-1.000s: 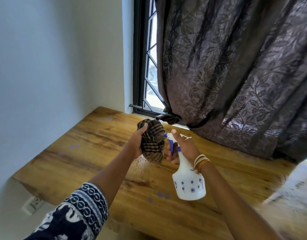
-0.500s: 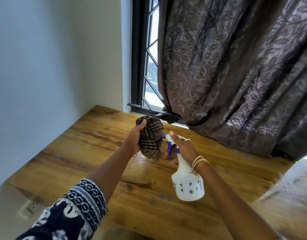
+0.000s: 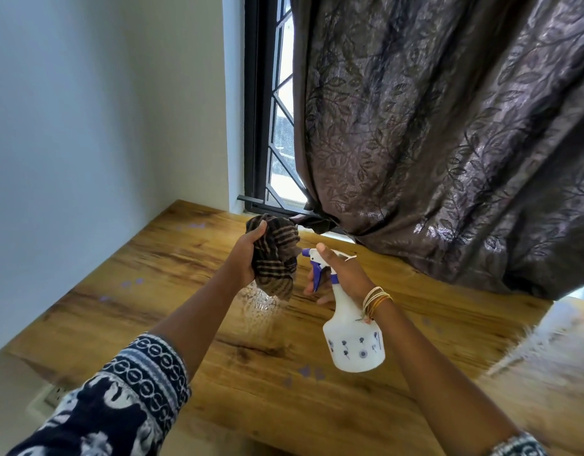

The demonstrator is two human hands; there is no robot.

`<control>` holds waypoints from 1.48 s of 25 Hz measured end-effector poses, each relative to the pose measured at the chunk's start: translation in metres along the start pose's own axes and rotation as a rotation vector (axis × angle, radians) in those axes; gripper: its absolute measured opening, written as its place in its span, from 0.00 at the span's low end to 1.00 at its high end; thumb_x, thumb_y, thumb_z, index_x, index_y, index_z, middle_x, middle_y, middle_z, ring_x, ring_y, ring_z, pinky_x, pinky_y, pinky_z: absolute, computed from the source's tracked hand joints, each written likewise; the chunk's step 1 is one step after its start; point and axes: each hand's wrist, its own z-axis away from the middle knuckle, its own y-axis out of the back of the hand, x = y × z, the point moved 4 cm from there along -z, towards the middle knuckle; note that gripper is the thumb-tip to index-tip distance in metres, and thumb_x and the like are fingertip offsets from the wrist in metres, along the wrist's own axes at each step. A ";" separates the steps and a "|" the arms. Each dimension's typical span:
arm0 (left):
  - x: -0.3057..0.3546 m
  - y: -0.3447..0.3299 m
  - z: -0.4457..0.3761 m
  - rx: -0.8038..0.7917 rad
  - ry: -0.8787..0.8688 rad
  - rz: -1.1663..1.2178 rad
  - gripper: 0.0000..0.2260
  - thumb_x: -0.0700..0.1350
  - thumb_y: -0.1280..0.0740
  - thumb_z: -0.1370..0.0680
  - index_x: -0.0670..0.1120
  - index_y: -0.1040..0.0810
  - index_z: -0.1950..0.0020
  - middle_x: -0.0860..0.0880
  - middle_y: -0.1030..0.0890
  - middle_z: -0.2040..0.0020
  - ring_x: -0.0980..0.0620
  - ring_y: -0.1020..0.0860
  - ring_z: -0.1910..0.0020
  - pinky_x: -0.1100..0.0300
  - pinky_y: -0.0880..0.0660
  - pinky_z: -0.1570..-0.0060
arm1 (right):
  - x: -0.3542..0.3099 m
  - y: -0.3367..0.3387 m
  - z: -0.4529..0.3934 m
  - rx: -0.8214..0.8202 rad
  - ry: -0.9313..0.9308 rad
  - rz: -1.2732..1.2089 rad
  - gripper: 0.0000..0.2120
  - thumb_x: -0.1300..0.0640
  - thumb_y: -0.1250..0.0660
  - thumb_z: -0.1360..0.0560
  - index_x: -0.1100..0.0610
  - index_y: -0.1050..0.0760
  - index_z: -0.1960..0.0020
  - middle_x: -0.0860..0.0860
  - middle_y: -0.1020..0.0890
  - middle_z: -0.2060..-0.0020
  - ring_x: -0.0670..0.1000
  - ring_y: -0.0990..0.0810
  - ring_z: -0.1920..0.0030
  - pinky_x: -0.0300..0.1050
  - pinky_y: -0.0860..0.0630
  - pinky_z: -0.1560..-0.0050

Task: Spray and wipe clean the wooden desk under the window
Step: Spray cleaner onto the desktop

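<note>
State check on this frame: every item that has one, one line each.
Left hand: gripping bunched brown striped cloth, held above desk.
Right hand: holding white spray bottle, nozzle toward cloth.
Wooden desk: droplets under cloth.
Dark leaf-patterned curtain: drawn, gathered at sill.

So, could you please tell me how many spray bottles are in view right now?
1. A white plastic spray bottle with a blue trigger is held above the wooden desk in the right hand. Others might sit behind the dark curtain.
</note>
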 end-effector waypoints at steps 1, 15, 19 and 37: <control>0.001 -0.001 0.000 0.005 0.000 -0.003 0.16 0.53 0.39 0.19 0.42 0.22 0.41 0.43 0.15 0.51 0.41 0.19 0.48 0.48 0.23 0.48 | -0.003 0.001 0.000 0.023 0.024 0.033 0.36 0.29 0.33 0.32 0.64 0.21 0.50 0.59 0.17 0.62 0.61 0.16 0.62 0.60 0.18 0.59; 0.001 -0.007 -0.002 -0.015 0.010 -0.027 0.16 0.54 0.39 0.19 0.43 0.22 0.43 0.41 0.16 0.47 0.41 0.19 0.48 0.48 0.24 0.47 | 0.000 0.006 0.000 0.089 0.060 0.030 0.31 0.33 0.33 0.29 0.63 0.19 0.52 0.58 0.17 0.65 0.60 0.18 0.66 0.58 0.18 0.61; -0.003 -0.011 -0.004 -0.014 0.030 -0.029 0.18 0.54 0.39 0.20 0.42 0.22 0.40 0.41 0.17 0.45 0.41 0.19 0.46 0.48 0.24 0.47 | 0.007 0.013 0.008 0.058 0.036 -0.015 0.34 0.33 0.36 0.29 0.65 0.20 0.48 0.60 0.17 0.65 0.59 0.18 0.67 0.47 0.21 0.68; -0.074 -0.074 -0.040 -0.014 0.174 -0.054 0.21 0.56 0.38 0.21 0.42 0.22 0.39 0.39 0.17 0.46 0.40 0.18 0.48 0.47 0.23 0.48 | 0.043 0.211 0.036 0.800 0.148 -0.281 0.14 0.50 0.26 0.27 0.59 0.17 0.47 0.54 0.15 0.59 0.46 0.19 0.63 0.36 0.21 0.59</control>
